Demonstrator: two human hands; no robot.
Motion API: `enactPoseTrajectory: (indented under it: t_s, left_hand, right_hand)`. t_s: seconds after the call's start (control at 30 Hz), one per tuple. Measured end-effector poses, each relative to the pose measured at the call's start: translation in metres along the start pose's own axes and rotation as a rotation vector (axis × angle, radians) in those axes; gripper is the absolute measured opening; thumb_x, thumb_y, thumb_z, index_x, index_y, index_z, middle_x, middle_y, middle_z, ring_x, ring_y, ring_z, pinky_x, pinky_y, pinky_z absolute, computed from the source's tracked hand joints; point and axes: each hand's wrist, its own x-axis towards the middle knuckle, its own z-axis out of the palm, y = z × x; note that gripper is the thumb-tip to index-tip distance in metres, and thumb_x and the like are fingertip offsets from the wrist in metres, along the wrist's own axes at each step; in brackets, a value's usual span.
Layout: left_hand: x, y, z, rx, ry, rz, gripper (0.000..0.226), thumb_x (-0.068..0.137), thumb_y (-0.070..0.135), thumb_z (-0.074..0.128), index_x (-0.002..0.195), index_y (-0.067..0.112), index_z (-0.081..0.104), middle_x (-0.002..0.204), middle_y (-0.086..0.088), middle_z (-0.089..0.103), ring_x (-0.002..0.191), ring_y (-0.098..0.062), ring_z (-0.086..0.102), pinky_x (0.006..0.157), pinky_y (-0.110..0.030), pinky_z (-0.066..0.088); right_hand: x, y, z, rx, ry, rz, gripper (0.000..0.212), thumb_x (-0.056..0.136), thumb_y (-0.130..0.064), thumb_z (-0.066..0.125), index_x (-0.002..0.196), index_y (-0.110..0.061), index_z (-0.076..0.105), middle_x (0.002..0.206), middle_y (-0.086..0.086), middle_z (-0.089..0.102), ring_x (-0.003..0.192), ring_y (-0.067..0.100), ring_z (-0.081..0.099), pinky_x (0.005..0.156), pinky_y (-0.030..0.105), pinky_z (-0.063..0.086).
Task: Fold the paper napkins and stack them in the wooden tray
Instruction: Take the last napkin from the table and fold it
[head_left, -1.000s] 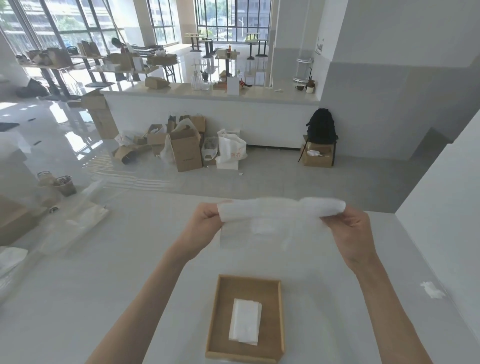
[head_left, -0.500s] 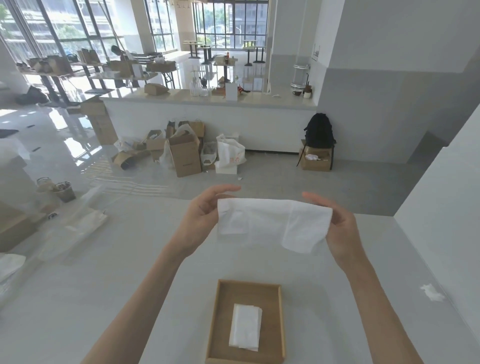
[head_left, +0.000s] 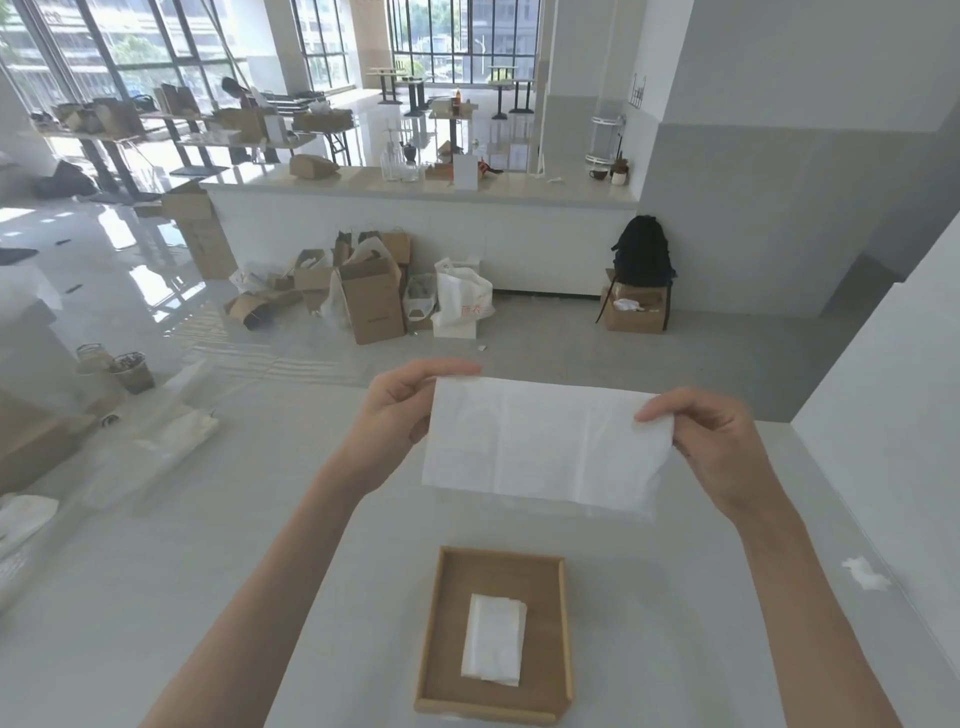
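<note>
left hand (head_left: 397, 415): thumb and fingers pinch napkin's upper left corner | right hand (head_left: 719, 441): pinches upper right corner | paper napkin (head_left: 540, 441): spread flat, held in air above white table (head_left: 208, 545), beyond wooden tray (head_left: 567, 623) | tray: on table, holds folded napkin stack (head_left: 493, 644), nearer viewer.

tray (head_left: 567, 623): on the table (head_left: 208, 597), close in front of me
folded napkins (head_left: 493, 644): inside the tray
open napkin (head_left: 540, 441): up above the table, behind the tray, between left hand (head_left: 402, 415) and right hand (head_left: 722, 447)
</note>
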Motion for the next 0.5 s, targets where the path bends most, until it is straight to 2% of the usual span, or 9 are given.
enactPoseTrajectory:
  t_s: [0.07,0.13,0.23,0.33,0.37,0.43,0.5]
  left_hand:
    - [0.002,-0.005,-0.002,0.015,-0.006,0.020,0.028,0.090,0.013,0.055,0.087,0.024,0.081,0.090,-0.009,0.067,0.073,-0.027,0.047,0.060,-0.028,0.032]
    - [0.002,-0.008,-0.004,0.054,-0.022,0.023,0.040,0.089,0.005,0.046,0.082,0.024,0.080,0.086,0.001,0.071,0.067,-0.019,0.051,0.058,-0.021,0.036]
    - [0.003,-0.011,-0.007,0.126,-0.038,0.009,0.042,0.090,0.002,0.044,0.088,0.023,0.081,0.092,0.001,0.072,0.080,-0.025,0.050,0.066,-0.028,0.039]
    - [0.000,-0.006,-0.007,0.180,-0.122,0.060,0.048,0.086,-0.006,0.043,0.092,0.023,0.082,0.100,0.007,0.076,0.085,-0.009,0.066,0.075,-0.015,0.047]
    - [0.000,-0.004,-0.007,0.197,-0.137,0.073,0.047,0.086,-0.006,0.045,0.093,0.022,0.082,0.106,0.005,0.076,0.094,-0.010,0.069,0.080,-0.016,0.049]
    - [0.000,-0.003,-0.010,0.253,-0.136,0.116,0.046,0.089,-0.008,0.047,0.096,0.020,0.082,0.117,-0.001,0.074,0.113,-0.021,0.066,0.092,-0.025,0.049]
    - [0.001,-0.004,-0.015,0.311,-0.120,0.145,0.052,0.089,-0.017,0.043,0.096,0.018,0.082,0.120,-0.005,0.072,0.118,-0.027,0.063,0.099,-0.032,0.048]
  right_hand:
    - [0.001,0.000,-0.002,-0.009,-0.029,-0.004,0.041,0.087,0.002,0.053,0.079,-0.027,0.081,0.089,-0.008,0.078,0.086,0.010,0.072,0.074,0.018,0.055]
    - [0.003,0.000,-0.004,0.008,-0.081,0.013,0.038,0.090,0.000,0.050,0.085,-0.021,0.081,0.099,-0.002,0.079,0.095,0.015,0.072,0.079,0.020,0.054]
    - [0.006,-0.003,-0.004,0.078,-0.114,0.092,0.042,0.094,-0.009,0.042,0.093,-0.015,0.083,0.104,0.003,0.079,0.101,0.019,0.071,0.084,0.025,0.055]
    - [0.009,-0.009,0.008,-0.093,-0.025,0.106,0.025,0.099,-0.024,0.059,0.094,-0.028,0.083,0.104,-0.006,0.080,0.098,0.007,0.072,0.082,0.018,0.053]
    - [0.011,-0.010,0.012,-0.154,0.008,0.089,0.021,0.097,-0.021,0.066,0.093,-0.033,0.082,0.102,-0.011,0.080,0.095,0.003,0.071,0.081,0.014,0.051]
    - [0.013,-0.010,0.016,-0.166,0.045,0.045,0.028,0.091,-0.012,0.072,0.094,-0.038,0.081,0.095,-0.014,0.080,0.087,0.000,0.071,0.077,0.010,0.051]
    - [0.014,-0.014,0.018,-0.108,0.053,0.025,0.031,0.086,-0.015,0.074,0.103,-0.040,0.079,0.094,-0.011,0.079,0.085,0.004,0.071,0.077,0.012,0.053]
